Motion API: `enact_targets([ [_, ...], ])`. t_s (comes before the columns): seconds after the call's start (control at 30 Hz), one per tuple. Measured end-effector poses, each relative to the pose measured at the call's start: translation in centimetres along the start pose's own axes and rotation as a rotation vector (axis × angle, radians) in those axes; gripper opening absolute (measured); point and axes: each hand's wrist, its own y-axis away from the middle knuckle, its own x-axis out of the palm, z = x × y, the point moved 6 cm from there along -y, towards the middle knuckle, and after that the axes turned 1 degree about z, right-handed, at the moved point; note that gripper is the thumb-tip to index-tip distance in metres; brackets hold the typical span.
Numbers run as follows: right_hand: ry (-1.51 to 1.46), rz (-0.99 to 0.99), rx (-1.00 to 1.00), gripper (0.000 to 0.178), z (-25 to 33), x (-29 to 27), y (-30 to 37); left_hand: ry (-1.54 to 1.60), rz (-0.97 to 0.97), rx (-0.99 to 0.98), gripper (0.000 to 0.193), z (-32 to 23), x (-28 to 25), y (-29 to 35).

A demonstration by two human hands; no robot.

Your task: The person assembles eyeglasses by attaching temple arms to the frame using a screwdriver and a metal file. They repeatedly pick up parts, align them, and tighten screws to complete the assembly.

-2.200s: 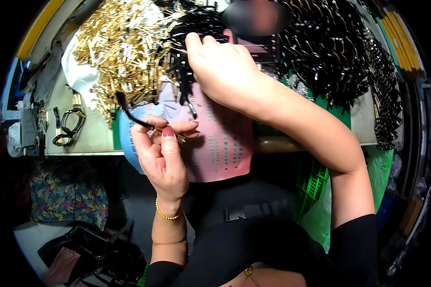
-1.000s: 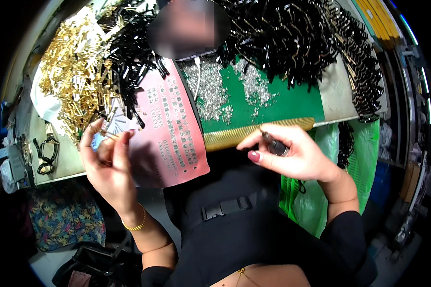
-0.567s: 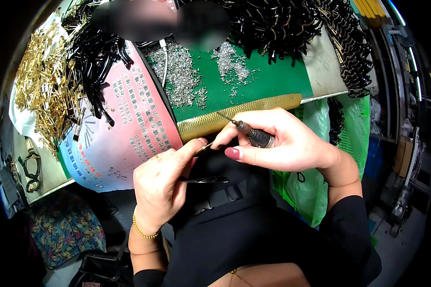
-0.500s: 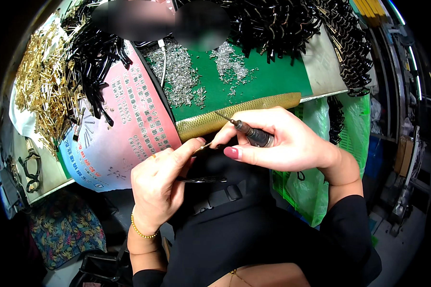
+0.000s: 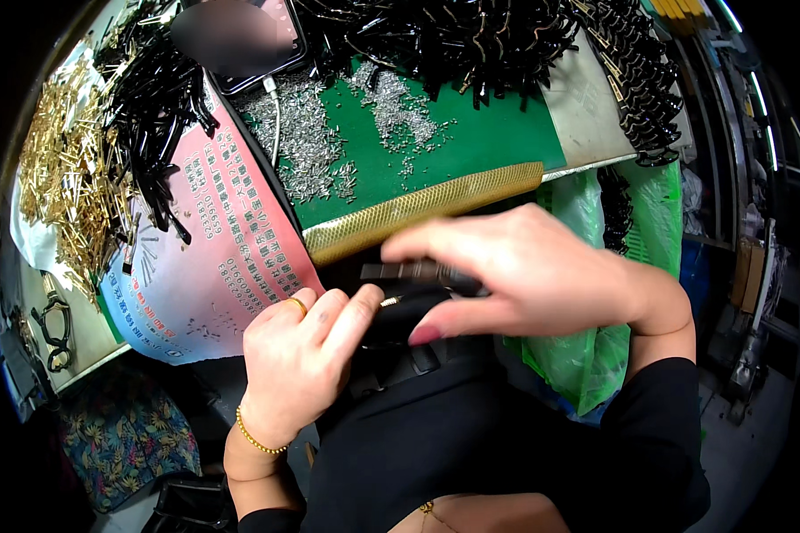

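In front of the surface [image 5: 582, 115], over the dark clothing of the lap, both hands are positioned. The left hand [image 5: 298, 360] is turned back uppermost with its fingers curled; its grip is closed on a small gold piece [image 5: 389, 302], of which only the tip is exposed. The right hand [image 5: 529, 275], blurred, is extended from the right; its grip is held around a dark tool [image 5: 418, 272], directed leftward above the gold piece. A narrow gap is left between the hands. The front edge is lined by a gold mesh roll [image 5: 427, 213]; at left, a pink and blue sheet [image 5: 231, 213] is draped past it. On the green mat [image 5: 498, 133], silver bits [image 5: 298, 133] are heaped. Black strips [image 5: 147, 124] are piled farther left, beside gold strips [image 5: 62, 169]. Below the edge at right, a green plastic bag [image 5: 587, 355] is located.
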Motion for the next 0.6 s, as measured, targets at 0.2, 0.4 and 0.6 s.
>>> enact_targets([
  [0.2, 0.519, -0.18, 0.159, 0.034, -3.6, -2.5, 0.9, 0.712, -0.087, -0.508, 0.014, 3.2, 1.5, 1.0],
  [0.4, 0.562, -0.075, 0.21, 0.043, -4.0, -1.5, -0.2, 1.096, -0.294, -0.62, 0.021, 3.9, 2.2, 0.3],
  [0.6, 0.55, -0.098, 0.155, 0.039, -4.1, -1.5, -0.5, 1.174, -0.312, -0.626, 0.03, 4.6, 2.5, -1.2],
])
